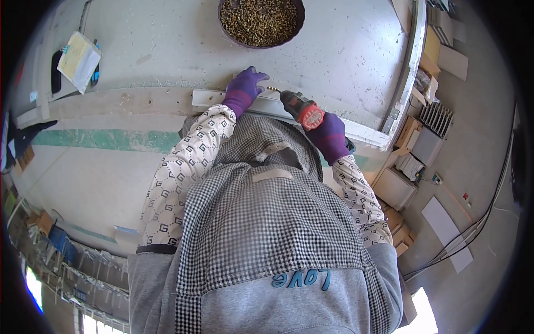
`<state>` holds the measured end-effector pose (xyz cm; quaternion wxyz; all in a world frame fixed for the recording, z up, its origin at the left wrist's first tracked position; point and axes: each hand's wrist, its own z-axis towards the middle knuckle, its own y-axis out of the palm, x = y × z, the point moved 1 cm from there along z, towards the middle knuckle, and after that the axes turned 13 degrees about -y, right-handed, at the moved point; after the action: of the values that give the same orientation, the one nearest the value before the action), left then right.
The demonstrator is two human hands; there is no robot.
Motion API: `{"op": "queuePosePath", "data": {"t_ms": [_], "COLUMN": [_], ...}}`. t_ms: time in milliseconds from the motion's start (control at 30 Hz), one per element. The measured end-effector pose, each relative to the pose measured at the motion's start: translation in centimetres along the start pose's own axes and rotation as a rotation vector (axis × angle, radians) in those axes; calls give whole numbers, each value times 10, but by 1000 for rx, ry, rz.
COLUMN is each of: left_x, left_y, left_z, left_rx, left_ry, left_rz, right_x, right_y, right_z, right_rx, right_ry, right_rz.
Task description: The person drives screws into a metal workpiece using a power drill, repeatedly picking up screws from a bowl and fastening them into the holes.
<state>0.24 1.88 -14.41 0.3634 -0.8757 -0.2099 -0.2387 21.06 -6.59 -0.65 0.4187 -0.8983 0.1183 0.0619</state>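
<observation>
My right hand [329, 137], in a purple glove, is closed around a black and red cordless drill [300, 107]. The drill's bit [273, 89] points left, toward the fingers of my left hand [243, 89]. That hand, gloved in purple too, rests at a long white profile strip [207, 98] along the table's near edge. Its fingers are stretched out and apart, with nothing plainly visible between them. Part of the strip is hidden beneath my left hand and the drill.
Ahead on the grey table [167, 44] stands a dark round bowl [303, 18] full of small brass-coloured screws. A paper pad [79, 60] lies at the far left over dark tools. Cardboard boxes [409, 133] and panels line the floor at right, near black cables [473, 228].
</observation>
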Motion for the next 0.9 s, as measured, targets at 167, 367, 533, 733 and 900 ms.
{"op": "queuePosePath", "data": {"t_ms": [167,367,533,733,900], "left_x": [-8,-11,-18,-2,5], "left_y": [3,-21,-29,-24,-4], "left_z": [2,3,8,14,35], "left_rx": [27,-223,-305,-176,-111], "left_ry": [86,-104,-115,24,303], "left_rz": [-117,-995,-993,-545,-99], "right_x": [26,14,14,21,27], "right_y": [6,-27,-21,-4,-1], "right_z": [-26,-43,-43,-42,-39], "right_rx": [211,484,370,352,397], "right_ry": [-31,-296,-205,-212,-152], "right_rz": [102,372,349,274,321]}}
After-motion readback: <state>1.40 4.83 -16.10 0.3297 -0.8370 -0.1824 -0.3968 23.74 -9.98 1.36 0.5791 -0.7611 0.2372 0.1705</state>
